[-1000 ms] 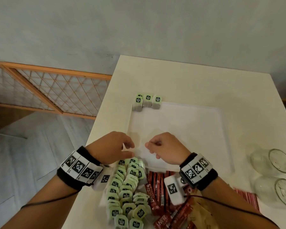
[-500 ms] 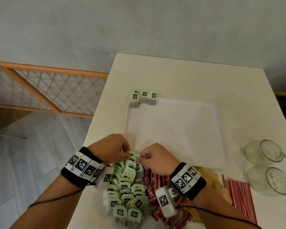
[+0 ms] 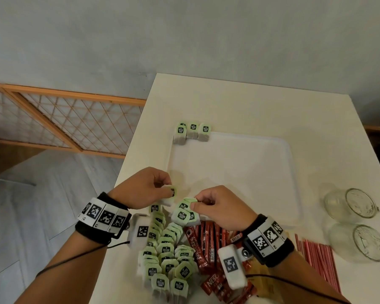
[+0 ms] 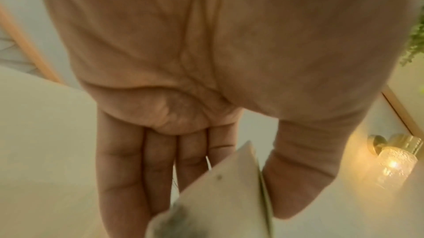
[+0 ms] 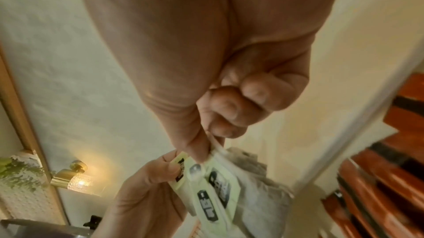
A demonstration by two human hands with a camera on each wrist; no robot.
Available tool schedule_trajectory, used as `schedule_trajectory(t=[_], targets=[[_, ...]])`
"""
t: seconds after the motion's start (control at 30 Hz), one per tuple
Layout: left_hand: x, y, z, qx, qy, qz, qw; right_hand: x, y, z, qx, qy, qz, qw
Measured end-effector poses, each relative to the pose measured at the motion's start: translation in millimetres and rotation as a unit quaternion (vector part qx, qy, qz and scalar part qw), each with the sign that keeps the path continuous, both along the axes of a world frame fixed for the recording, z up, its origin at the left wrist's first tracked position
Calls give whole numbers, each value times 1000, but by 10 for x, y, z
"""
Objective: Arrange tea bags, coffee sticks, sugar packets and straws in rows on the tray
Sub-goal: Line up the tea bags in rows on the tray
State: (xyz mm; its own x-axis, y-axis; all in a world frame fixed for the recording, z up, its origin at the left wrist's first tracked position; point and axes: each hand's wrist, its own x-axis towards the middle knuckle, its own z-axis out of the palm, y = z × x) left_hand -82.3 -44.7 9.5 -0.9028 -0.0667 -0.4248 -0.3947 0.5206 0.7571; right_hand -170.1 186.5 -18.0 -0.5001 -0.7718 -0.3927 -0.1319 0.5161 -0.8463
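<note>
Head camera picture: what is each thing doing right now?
White plastic tray: flat, three green-tagged tea bags at its far-left corner.
Left hand: pinches one tea bag.
Right hand: pinches a tea-bag bunch.
Two clear glass jars: tipped sideways.
Red striped straws: lying flat.

Your two hands, left (image 3: 145, 189) and right (image 3: 219, 207), crowd the near left corner of the white square plastic tray (image 3: 235, 170), each pinching green-tagged tea bags, so that corner is blocked. Most of the tray floor beyond them is bare and open to you; only three green-tagged tea bags (image 3: 192, 133) stand at its far left corner. Near you, the heap of green-tagged tea bags (image 3: 165, 255), the red coffee sticks (image 3: 206, 249) and the red striped straws (image 3: 320, 260) cover the cream tabletop (image 3: 239, 110). Right of the tray, two clear glass jars (image 3: 358, 224) lie on their sides. The far tabletop is open.
</note>
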Motion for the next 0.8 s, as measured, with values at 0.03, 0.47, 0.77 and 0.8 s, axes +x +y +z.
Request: schedule_trajectory(t=[0.03, 0.47, 0.77, 0.8], targets=[[-9, -2, -2, 17, -1, 4, 1000, -14, 19, 36, -4, -2, -3, 1000], [-148, 327, 121, 289, -43, 177, 940, -125, 36, 207, -100, -110, -86, 985], [-129, 366, -26, 212, -33, 24, 976, -105, -40, 61, -93, -125, -160, 975], [-124, 378, -27, 210, -30, 19, 977, -100, -45, 50, -94, -128, -162, 974]])
